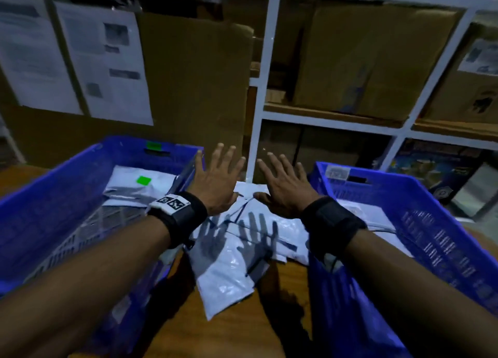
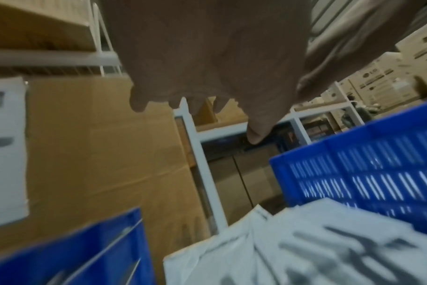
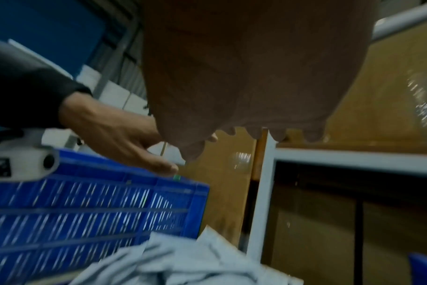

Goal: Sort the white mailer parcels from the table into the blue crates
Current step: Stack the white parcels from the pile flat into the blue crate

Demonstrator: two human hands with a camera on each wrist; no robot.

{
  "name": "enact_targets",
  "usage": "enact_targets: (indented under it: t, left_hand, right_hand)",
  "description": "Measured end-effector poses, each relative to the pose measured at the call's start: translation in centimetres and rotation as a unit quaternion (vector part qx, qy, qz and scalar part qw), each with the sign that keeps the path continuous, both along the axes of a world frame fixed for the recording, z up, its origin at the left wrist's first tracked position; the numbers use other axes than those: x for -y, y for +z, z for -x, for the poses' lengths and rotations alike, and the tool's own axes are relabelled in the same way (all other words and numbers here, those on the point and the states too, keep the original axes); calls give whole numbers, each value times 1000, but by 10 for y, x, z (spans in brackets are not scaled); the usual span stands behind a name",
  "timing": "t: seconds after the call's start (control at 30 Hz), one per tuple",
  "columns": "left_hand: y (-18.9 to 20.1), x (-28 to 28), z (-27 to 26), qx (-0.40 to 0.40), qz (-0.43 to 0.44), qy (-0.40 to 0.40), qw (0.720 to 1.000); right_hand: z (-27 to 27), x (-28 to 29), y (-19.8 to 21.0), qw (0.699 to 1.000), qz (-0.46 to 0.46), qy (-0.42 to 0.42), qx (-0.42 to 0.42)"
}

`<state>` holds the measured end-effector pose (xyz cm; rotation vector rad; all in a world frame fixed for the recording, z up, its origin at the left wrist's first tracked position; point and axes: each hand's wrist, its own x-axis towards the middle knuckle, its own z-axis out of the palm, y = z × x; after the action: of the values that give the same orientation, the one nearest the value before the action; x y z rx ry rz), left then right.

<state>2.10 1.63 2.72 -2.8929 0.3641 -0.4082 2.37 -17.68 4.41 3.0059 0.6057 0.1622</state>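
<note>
Wooden table point(image 1: 237, 328) holds mailer pile point(image 1: 229, 276) between 2 blue crates point(image 1: 54, 195); left hand point(image 1: 215, 185), right hand point(image 1: 285, 190) splayed, released.

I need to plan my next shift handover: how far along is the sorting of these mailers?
Partly done. The left crate already holds several parcels, one with a green sticker, and the right crate holds a few. Nothing is in hand: the left hand and right hand are spread open above the pile. A heap of white mailers remains on the table between the crates.
</note>
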Motion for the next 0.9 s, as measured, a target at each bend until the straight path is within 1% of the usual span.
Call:
enact_targets:
  t: [0.1,0.2,0.37,0.5,0.6,0.73,0.8,0.9]
  left_hand:
    - [-18,-21,-4,-28,2,-4,1000]
    - [-35,-29,-7,-61,11,-11,998]
    - [-55,-27,-12,-114,24,-31,993]
    - [-62,-25,-16,-149,24,-41,988]
    - [-66,-18,-14,-158,7,-50,986]
    - [-75,-10,-10,-149,-10,-69,986]
    - [-76,-10,-12,-150,-9,-69,986]
    - [-72,-13,-18,-160,20,-51,986]
  right_hand:
    - [-5,-20,-31,1000,28,-8,-9]
    - [-8,-30,-61,996,83,-28,-13]
    - [-8,-29,-107,992,101,-68,-41]
    - [-12,-19,-129,982,159,-89,-56]
    - [-14,-15,-137,981,168,-84,-44]
    - [-16,-15,-143,981,172,-82,-39]
    - [-17,-14,-139,984,163,-70,-36]
    - [-20,-12,-116,989,136,-49,-20]
